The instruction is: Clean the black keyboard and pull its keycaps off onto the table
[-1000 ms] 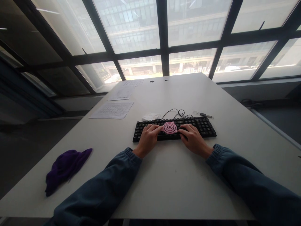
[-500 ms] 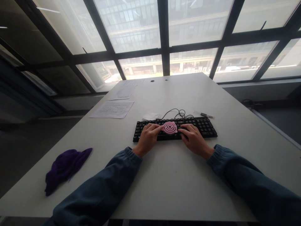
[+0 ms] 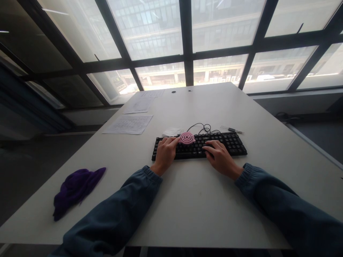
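Observation:
In the head view a black keyboard (image 3: 199,150) lies across the white table. My left hand (image 3: 166,151) is closed on the handle end of a pink round brush (image 3: 187,138), whose bristles point down at the keys left of the middle. The brush's handle is mostly hidden by my fingers. My right hand (image 3: 219,156) rests on the right half of the keyboard, its bent fingers on the keys and a small gap between thumb and forefinger. Nothing shows inside that hand.
A black cable (image 3: 205,127) loops behind the keyboard, near a slim screwdriver-like tool (image 3: 232,130) and a crumpled white wrapper or tissue (image 3: 171,132). Printed sheets (image 3: 128,124) lie at the far left. A purple cloth (image 3: 79,187) sits by the table's left edge.
My left hand has moved the brush left and slightly away from me over the keys. My right hand stays on the keyboard, nearly still.

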A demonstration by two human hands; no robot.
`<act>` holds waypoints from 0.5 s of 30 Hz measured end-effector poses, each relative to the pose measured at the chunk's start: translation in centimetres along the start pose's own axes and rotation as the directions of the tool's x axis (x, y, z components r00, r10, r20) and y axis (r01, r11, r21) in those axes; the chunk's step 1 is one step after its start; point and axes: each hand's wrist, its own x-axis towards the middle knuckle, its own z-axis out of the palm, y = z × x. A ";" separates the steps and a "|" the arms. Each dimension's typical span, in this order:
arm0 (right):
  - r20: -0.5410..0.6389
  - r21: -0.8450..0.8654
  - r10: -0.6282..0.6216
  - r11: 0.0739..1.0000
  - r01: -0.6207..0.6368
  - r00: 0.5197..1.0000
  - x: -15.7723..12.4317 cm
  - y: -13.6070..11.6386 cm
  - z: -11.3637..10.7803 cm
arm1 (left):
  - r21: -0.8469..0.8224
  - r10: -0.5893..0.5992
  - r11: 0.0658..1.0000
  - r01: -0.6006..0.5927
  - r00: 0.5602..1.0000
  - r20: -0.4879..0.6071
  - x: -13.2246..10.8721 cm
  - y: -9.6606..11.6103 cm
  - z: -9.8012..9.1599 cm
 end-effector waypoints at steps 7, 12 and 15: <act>-0.003 0.002 -0.003 1.000 0.003 1.000 0.1 0.0 0.0 | -0.158 0.118 0.981 -0.112 0.993 0.026 -0.2 0.2 0.5; 0.010 0.001 -0.003 1.000 0.003 1.000 0.1 0.1 0.0 | -0.249 0.160 0.957 -0.150 0.987 0.018 -0.3 0.4 0.5; 0.010 -0.001 0.004 1.000 -0.004 1.000 0.1 0.1 0.0 | -0.280 0.191 0.944 -0.177 0.981 0.024 -0.4 0.7 0.4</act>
